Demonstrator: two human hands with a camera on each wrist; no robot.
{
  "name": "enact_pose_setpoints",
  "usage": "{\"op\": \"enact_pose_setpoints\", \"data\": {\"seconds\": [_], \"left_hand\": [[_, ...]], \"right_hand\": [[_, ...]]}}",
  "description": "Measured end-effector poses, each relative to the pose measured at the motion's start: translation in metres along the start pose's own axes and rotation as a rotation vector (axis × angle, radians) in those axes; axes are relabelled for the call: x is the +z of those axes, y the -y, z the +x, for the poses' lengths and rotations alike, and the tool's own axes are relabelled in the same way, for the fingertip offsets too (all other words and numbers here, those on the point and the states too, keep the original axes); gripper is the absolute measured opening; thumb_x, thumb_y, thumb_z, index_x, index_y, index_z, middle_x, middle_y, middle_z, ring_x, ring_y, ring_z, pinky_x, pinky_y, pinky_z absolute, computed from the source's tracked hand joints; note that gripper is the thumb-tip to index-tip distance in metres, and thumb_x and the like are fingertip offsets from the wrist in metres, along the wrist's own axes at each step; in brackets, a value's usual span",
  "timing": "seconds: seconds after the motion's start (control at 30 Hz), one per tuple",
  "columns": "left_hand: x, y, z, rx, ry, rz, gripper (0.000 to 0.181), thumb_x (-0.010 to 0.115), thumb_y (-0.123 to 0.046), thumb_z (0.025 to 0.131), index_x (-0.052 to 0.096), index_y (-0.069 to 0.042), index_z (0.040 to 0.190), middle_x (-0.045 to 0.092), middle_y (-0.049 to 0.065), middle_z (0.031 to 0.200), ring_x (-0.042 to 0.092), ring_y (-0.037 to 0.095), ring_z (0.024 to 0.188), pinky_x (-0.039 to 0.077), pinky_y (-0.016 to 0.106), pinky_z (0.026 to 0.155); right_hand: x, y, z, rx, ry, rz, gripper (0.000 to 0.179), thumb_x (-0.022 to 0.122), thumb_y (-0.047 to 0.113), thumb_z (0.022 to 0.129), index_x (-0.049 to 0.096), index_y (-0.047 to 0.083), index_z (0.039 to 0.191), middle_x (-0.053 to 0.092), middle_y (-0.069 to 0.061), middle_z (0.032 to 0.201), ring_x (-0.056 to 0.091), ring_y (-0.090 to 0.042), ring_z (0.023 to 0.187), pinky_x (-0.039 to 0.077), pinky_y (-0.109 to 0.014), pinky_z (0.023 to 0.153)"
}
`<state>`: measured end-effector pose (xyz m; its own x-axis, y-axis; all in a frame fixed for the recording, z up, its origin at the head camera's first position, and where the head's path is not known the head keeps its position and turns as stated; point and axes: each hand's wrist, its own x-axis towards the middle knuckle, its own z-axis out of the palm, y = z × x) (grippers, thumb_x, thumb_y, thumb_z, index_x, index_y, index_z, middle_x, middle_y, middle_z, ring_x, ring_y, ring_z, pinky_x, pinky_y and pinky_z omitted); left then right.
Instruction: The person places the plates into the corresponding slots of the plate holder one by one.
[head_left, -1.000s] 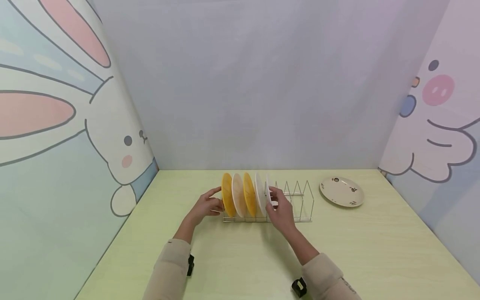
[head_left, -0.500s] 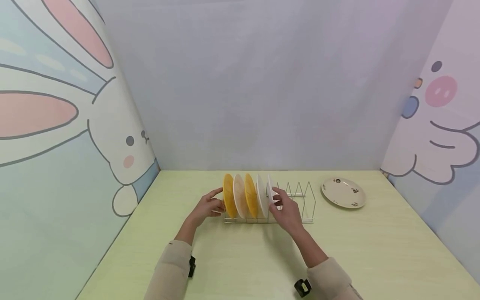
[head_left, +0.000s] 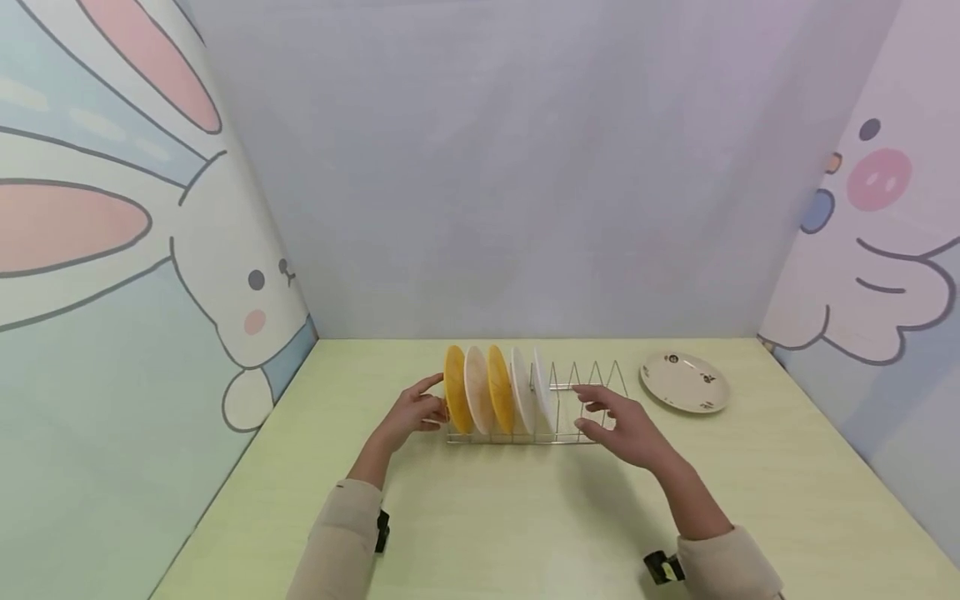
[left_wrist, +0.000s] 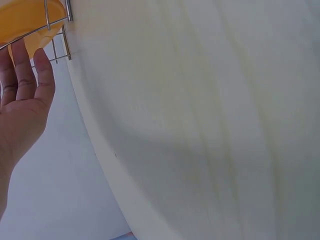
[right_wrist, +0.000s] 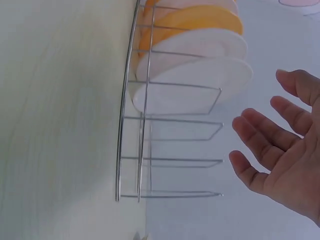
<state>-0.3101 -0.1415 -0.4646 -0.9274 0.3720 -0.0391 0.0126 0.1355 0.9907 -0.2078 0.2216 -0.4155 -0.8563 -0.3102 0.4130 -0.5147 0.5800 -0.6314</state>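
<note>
In the head view a wire dish rack (head_left: pixel 570 442) holds several plates on edge in its left half. From the left stand a yellow plate (head_left: pixel 454 388), a pale peach plate (head_left: pixel 477 390), another yellow plate (head_left: pixel 500 390) and two white ones, the rightmost white plate (head_left: pixel 543 390) leaning a little. My left hand (head_left: pixel 411 415) touches the rack's left end; in the left wrist view its fingers (left_wrist: pixel 22 70) lie fairly straight against the wire. My right hand (head_left: pixel 626 429) hovers over the rack's right part, holding nothing, fingers apart and slightly bent in the right wrist view.
A cream plate (head_left: pixel 684 383) with small dark flower prints lies flat on the table, right of the rack. The pale table (head_left: pixel 480 525) ends at a grey back wall (head_left: pixel 480 208). Cartoon-printed panels flank both sides.
My right hand has let go of the rightmost white plate and drawn away to the right. That plate stays upright in the rack. My left hand keeps its place at the rack's left end.
</note>
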Motion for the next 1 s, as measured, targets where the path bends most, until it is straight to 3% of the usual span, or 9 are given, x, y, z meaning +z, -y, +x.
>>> {"op": "enact_pose_setpoints", "data": {"seconds": [0.27, 0.43, 0.6, 0.77, 1.0], "left_hand": [[-0.002, -0.004, -0.004, -0.020, 0.007, -0.004, 0.058, 0.053, -0.006, 0.089, 0.035, -0.014, 0.144, 0.066, 0.011, 0.092, 0.062, 0.035, 0.088, 0.050, 0.046, 0.079], [0.000, -0.021, -0.014, -0.004, 0.050, -0.013, 0.060, 0.051, -0.004, 0.089, 0.030, -0.007, 0.145, 0.066, 0.013, 0.092, 0.057, 0.046, 0.095, 0.045, 0.053, 0.083], [0.002, -0.030, -0.019, 0.013, 0.063, 0.003, 0.059, 0.051, -0.006, 0.090, 0.029, -0.005, 0.145, 0.066, 0.012, 0.091, 0.057, 0.045, 0.094, 0.046, 0.052, 0.082], [0.001, -0.028, -0.017, 0.003, 0.073, 0.005, 0.059, 0.051, -0.007, 0.090, 0.030, -0.007, 0.145, 0.066, 0.010, 0.092, 0.057, 0.045, 0.096, 0.046, 0.050, 0.083], [-0.004, -0.004, -0.002, -0.009, 0.048, -0.018, 0.060, 0.053, -0.008, 0.090, 0.030, -0.012, 0.146, 0.066, 0.010, 0.091, 0.059, 0.042, 0.094, 0.047, 0.051, 0.082]], "right_hand": [[-0.027, -0.019, -0.017, 0.034, 0.008, -0.008, 0.047, 0.067, 0.015, 0.086, 0.052, 0.006, 0.130, 0.058, -0.012, 0.120, 0.058, -0.031, 0.101, 0.044, -0.050, 0.079], [-0.043, -0.030, -0.026, 0.048, -0.035, -0.041, 0.049, 0.069, 0.011, 0.085, 0.050, 0.002, 0.130, 0.057, -0.018, 0.119, 0.058, -0.034, 0.100, 0.044, -0.052, 0.077], [-0.052, -0.046, -0.035, 0.062, -0.064, -0.078, 0.050, 0.069, 0.012, 0.085, 0.050, 0.000, 0.129, 0.058, -0.019, 0.117, 0.058, -0.037, 0.099, 0.045, -0.053, 0.076], [-0.058, -0.060, -0.042, 0.092, -0.075, -0.114, 0.050, 0.069, 0.015, 0.085, 0.050, 0.001, 0.129, 0.058, -0.018, 0.117, 0.058, -0.036, 0.098, 0.045, -0.052, 0.075], [-0.070, -0.074, -0.046, 0.139, -0.085, -0.140, 0.051, 0.069, 0.015, 0.084, 0.050, -0.001, 0.129, 0.057, -0.022, 0.117, 0.057, -0.039, 0.098, 0.043, -0.057, 0.078]]}}
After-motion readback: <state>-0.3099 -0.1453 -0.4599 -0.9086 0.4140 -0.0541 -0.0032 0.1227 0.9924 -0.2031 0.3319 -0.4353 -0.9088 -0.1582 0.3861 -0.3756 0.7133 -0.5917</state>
